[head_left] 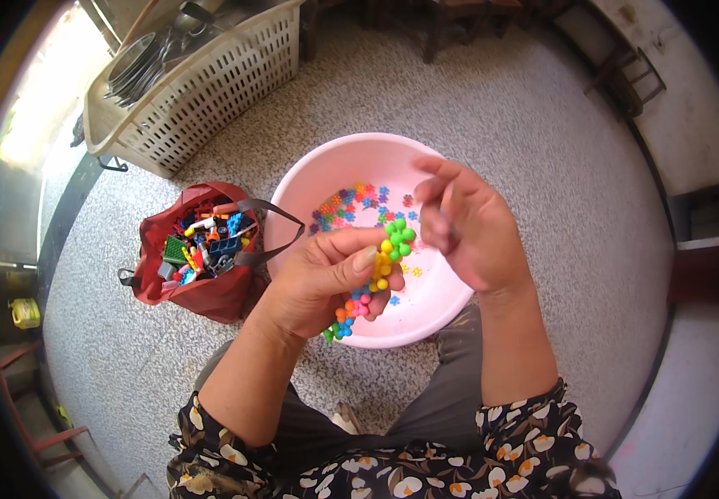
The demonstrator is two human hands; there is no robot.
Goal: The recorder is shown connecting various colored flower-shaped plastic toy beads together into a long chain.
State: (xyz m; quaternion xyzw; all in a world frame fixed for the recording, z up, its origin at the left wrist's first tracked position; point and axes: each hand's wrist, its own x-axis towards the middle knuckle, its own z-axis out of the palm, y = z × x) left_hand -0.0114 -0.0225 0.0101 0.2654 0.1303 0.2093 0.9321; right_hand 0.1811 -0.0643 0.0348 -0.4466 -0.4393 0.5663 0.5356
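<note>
My left hand (323,270) is closed on a chain of plastic flower-shaped pieces (382,269), joined end to end in green, yellow, pink, orange and blue. The chain runs from a green piece above my fingertips down past my palm; my fingers hide part of it. To the right, my right hand (476,229) is raised over the basin with its fingers loosely bent and apart, slightly blurred, and I see nothing held in it. Below both hands stands a round pink basin (318,158). Loose flower pieces (351,204) in many colours lie on its bottom, mostly toward the far left.
Left of the basin, a red cloth bag (226,303) with dark handles holds mixed toy bricks (201,249); one handle reaches the basin rim. A white slatted basket (210,100) with metal pans stands at the back left. Wooden furniture (625,79) lines the far right.
</note>
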